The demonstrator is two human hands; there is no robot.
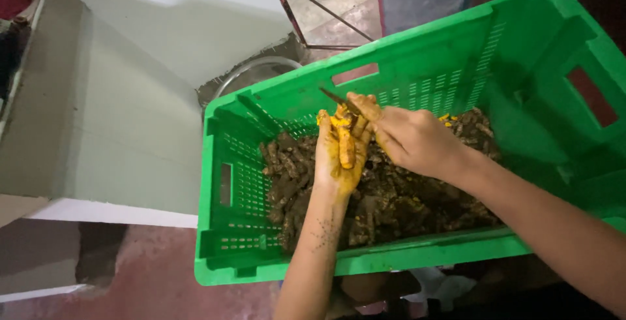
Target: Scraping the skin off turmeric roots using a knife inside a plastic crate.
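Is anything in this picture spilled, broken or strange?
Nothing stands out. The green crate looks whole and holds the brown roots. The left hand, stained yellow, holds a peeled yellow root; the right hand works a knife on it.

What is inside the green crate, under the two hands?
The green crate holds a pile of brown roots. The left hand and right hand cover part of it; the crate's bottom is hidden.

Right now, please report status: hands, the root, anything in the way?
Left hand shut on peeled yellow turmeric root. Right hand shut on small knife, blade at root tip. Both over green crate of unpeeled roots. Nothing blocking.
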